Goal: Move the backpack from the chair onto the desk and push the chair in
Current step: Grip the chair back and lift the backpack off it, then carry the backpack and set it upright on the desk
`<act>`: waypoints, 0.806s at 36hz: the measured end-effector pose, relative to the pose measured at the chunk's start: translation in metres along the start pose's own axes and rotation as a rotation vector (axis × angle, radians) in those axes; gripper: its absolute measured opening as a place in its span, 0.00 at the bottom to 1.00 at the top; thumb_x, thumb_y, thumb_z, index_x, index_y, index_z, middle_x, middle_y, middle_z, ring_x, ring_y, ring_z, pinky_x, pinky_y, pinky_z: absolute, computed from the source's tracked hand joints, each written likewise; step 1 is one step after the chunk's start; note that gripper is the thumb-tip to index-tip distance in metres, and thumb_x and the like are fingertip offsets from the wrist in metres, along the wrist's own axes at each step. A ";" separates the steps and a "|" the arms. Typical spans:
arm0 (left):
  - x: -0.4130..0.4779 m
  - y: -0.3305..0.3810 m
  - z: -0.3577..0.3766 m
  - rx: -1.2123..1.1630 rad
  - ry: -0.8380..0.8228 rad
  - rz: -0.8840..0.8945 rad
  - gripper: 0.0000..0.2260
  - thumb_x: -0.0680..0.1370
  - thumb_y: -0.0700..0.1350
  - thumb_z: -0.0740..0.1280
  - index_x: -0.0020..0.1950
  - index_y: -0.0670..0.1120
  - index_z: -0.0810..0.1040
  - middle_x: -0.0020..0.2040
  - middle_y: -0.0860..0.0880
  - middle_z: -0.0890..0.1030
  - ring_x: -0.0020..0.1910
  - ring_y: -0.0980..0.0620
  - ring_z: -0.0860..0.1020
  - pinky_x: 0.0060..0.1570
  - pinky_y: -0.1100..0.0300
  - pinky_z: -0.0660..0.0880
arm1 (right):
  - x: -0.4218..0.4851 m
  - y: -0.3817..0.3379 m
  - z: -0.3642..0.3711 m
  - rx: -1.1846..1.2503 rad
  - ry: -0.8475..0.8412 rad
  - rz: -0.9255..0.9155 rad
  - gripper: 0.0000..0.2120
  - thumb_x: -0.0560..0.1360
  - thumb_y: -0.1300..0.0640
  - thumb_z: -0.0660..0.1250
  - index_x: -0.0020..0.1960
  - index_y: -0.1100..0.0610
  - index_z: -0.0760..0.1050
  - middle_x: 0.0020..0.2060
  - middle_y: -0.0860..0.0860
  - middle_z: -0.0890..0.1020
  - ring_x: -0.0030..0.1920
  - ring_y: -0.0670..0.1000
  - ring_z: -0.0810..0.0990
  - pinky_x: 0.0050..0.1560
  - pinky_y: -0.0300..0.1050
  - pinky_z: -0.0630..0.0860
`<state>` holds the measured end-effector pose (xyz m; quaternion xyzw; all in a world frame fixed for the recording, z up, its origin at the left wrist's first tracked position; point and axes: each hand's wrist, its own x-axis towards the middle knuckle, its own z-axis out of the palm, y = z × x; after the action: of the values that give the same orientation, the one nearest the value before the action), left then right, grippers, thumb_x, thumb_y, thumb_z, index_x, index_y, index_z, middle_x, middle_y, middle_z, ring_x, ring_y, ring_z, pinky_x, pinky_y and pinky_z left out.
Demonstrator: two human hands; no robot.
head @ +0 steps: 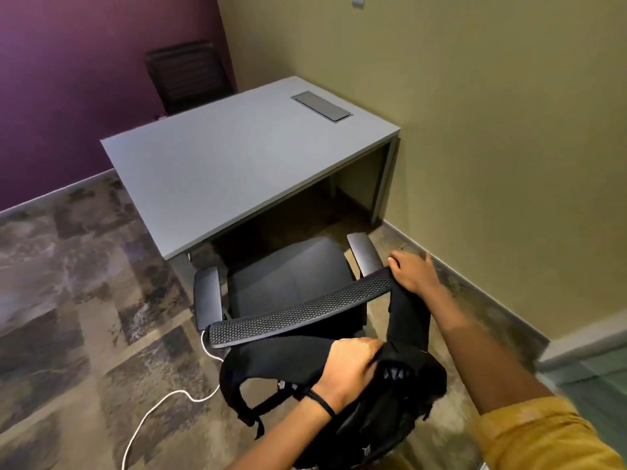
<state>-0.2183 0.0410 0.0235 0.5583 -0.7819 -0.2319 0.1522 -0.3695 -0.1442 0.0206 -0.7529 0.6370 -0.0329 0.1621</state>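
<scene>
Far left is patterned carpet (pixel 68 300) with a white cable (pixel 159 407) snaking across it toward the chair base. Behind that there's a purple wall (pixel 84 79) with a second dark chair (pixel 190 76) parked against it, on the far side of the desk.

The grey desk (pixel 237 157) takes up the middle, with a flat grey cable hatch (pixel 321 106) set into the top near the far right corner. Just in front of its near edge sits the black office chair (pixel 291 283), pulled out from the desk, seat facing it and bare. You can see both armrests and the mesh top of the backrest running across in front of the camera.

Now the backpack (pixel 366 408): black, off the seat, hanging behind the backrest on the person's side, low in the view. The left hand (pixel 349 368) is clenched tight on the top of the bag, black band on that wrist. One shoulder strap (pixel 409 320) runs up over the right end of the backrest, and the right hand (pixel 415 271) is up there with fingers curled around the strap's upper end, right beside the right armrest. Mustard sleeve (pixel 536 435) on that arm.

Right side is an olive wall (pixel 509 130) with a grey baseboard.
</scene>
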 end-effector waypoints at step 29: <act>0.171 0.067 0.037 -0.102 -0.015 0.223 0.10 0.74 0.41 0.63 0.52 0.46 0.80 0.48 0.45 0.84 0.48 0.42 0.80 0.41 0.50 0.74 | -0.098 0.168 -0.011 0.499 -0.249 0.073 0.48 0.63 0.47 0.78 0.75 0.47 0.53 0.73 0.43 0.56 0.72 0.43 0.55 0.72 0.43 0.57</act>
<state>-0.3469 -0.0957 0.0243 0.4576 -0.8274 -0.2573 0.1995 -0.5500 -0.0740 -0.0021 -0.6644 0.6112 -0.0901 0.4207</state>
